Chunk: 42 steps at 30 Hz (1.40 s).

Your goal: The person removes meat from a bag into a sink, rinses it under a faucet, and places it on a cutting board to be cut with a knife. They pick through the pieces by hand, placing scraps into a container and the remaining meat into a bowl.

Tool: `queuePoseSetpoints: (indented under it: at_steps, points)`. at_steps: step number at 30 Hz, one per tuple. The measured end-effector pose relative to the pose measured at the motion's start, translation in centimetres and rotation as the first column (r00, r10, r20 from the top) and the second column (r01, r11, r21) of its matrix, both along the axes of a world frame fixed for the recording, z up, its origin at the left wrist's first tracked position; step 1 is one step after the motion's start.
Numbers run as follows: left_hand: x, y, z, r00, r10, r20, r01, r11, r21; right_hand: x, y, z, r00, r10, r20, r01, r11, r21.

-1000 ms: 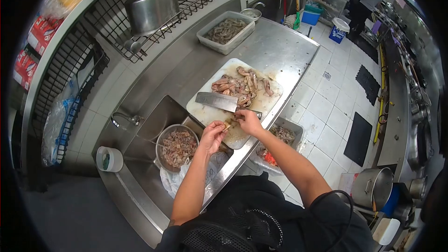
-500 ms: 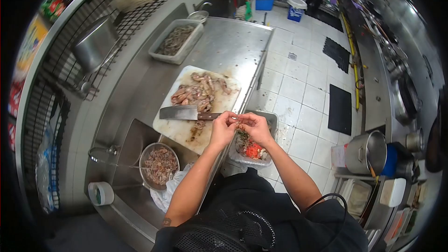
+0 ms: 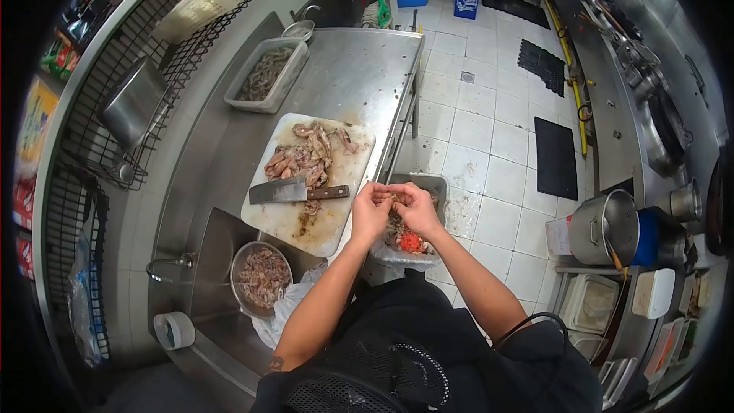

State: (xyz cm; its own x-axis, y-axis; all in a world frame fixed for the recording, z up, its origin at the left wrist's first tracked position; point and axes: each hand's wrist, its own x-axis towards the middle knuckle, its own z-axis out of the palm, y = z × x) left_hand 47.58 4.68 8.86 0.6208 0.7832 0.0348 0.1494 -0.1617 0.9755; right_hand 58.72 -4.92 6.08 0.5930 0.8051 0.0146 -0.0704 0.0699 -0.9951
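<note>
My left hand (image 3: 371, 208) and my right hand (image 3: 417, 208) meet fingertip to fingertip over a lined waste bin (image 3: 441, 183). Both are pinched closed around something small that their fingers mostly hide. Below them the bin holds scraps and a bright red clump (image 3: 410, 242). To the left, on the steel counter, lies a white cutting board (image 3: 353, 172). A cleaver (image 3: 279, 190) with a brown wooden handle rests across it, blade to the left, touched by neither hand. Beyond the blade is a pile of raw pinkish-brown pieces (image 3: 294, 159), apparently squid.
A steel bowl (image 3: 238, 291) of chopped pieces sits in the sink (image 3: 206, 241) under a tap (image 3: 164, 264). A white plastic bag (image 3: 284, 310) lies beside it. Farther back stands a plastic tub (image 3: 273, 95) of greyish seafood. Pots (image 3: 589, 229) line the right side.
The view has shifted, so the counter, board and cleaver appear farther left. My hands stay together over the bin, with the fingers slightly rearranged.
</note>
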Motion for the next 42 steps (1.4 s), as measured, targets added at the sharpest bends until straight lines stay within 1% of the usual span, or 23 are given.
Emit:
queuePoseSetpoints:
  at_steps: [2,4,6,8,10,15,16,18,19,21,22,24,25,26,28,29,31,33,34,36,38,40,42]
  points:
    - [-0.6,0.8,0.7,0.990,-0.050,-0.132,0.055,0.998,0.039,0.0,0.2,-0.3,0.998,0.050,0.043,-0.050,0.999,0.003]
    - [-1.3,1.2,2.0,0.984,-0.036,-0.173,0.041,0.999,0.024,0.4,0.2,1.3,0.978,0.152,0.143,-0.125,0.975,-0.182]
    - [-1.9,1.7,2.1,0.977,-0.036,-0.211,0.056,0.994,0.090,0.5,0.7,1.6,0.971,0.157,0.179,-0.132,0.981,-0.144]
    - [-2.3,2.2,2.0,0.980,-0.033,-0.194,0.046,0.997,0.061,0.8,1.1,1.4,0.945,0.210,0.251,-0.172,0.971,-0.164]
    - [-2.7,2.5,1.7,0.989,-0.072,-0.126,0.062,0.995,-0.080,0.7,1.8,0.8,0.952,0.210,0.223,-0.181,0.973,-0.142]
    - [-4.5,3.7,-0.3,0.993,-0.048,-0.106,0.037,0.994,-0.102,0.0,2.9,0.7,0.989,0.132,-0.063,-0.135,0.990,-0.038]
    - [-5.3,4.2,-0.4,0.992,-0.035,-0.121,0.020,0.992,-0.123,0.5,2.8,0.8,0.988,0.145,-0.060,-0.147,0.988,-0.039]
    - [-7.7,5.4,-0.2,0.997,0.013,-0.072,-0.027,0.979,-0.201,2.2,2.4,1.9,0.944,0.074,-0.322,-0.059,0.997,0.057]
    - [-9.3,6.3,-0.1,0.997,0.067,-0.049,-0.077,0.963,-0.260,2.8,2.3,2.1,0.941,0.087,-0.326,-0.073,0.996,0.055]
    - [-13.5,7.9,0.9,0.982,0.191,-0.004,-0.177,0.904,-0.389,3.9,1.9,1.8,0.979,0.045,-0.201,-0.069,0.992,-0.110]
    - [-16.0,8.6,2.1,0.966,0.259,0.020,-0.221,0.861,-0.458,4.5,1.7,0.4,0.978,0.053,-0.203,-0.077,0.991,-0.110]
    - [-21.6,10.1,2.6,0.914,0.404,-0.024,-0.368,0.805,-0.465,5.3,1.6,-4.2,0.962,0.122,0.243,-0.024,0.929,-0.369]
    - [-24.5,10.9,2.0,0.882,0.470,0.036,-0.404,0.794,-0.455,5.0,1.5,-5.1,0.910,0.154,0.385,0.015,0.915,-0.403]
    - [-27.4,11.8,0.8,0.841,0.531,0.098,-0.440,0.779,-0.447,4.8,1.5,-5.6,0.907,0.159,0.390,0.013,0.915,-0.403]
    - [-33.6,13.5,-2.2,0.768,0.622,-0.152,-0.640,0.753,-0.152,4.7,1.8,-6.8,0.763,0.232,0.603,0.106,0.875,-0.471]
    - [-35.4,13.8,-4.1,0.760,0.633,-0.147,-0.650,0.744,-0.156,5.0,2.1,-7.8,0.745,0.231,0.626,0.133,0.868,-0.478]
    - [-37.7,13.9,-7.0,0.705,0.633,-0.320,-0.651,0.756,0.060,4.2,2.7,-6.8,0.767,0.200,0.610,0.164,0.858,-0.486]
    - [-33.5,11.3,-3.6,0.747,0.606,-0.273,-0.626,0.779,0.014,3.4,3.2,-5.3,0.781,0.174,0.600,0.191,0.847,-0.496]
    - [-31.5,11.0,-3.6,0.758,0.581,-0.297,-0.546,0.814,0.199,3.0,3.5,-4.4,0.762,0.244,0.600,0.165,0.822,-0.545]
    - [-26.8,11.0,-4.6,0.801,0.552,-0.233,-0.460,0.816,0.350,2.0,3.7,-4.3,0.723,0.328,0.608,0.138,0.794,-0.593]
    - [-21.2,10.4,-1.8,0.836,0.484,-0.257,-0.438,0.872,0.219,1.6,3.9,-6.4,0.677,0.270,0.685,0.101,0.887,-0.451]
    - [-18.2,11.8,-4.3,0.856,0.453,-0.248,-0.412,0.889,0.201,1.6,5.0,-5.5,0.676,0.332,0.658,0.070,0.860,-0.506]
    - [-16.4,12.4,-5.0,0.807,0.300,-0.509,-0.108,0.922,0.371,-0.2,5.2,-3.1,0.756,0.242,0.608,0.076,0.891,-0.449]
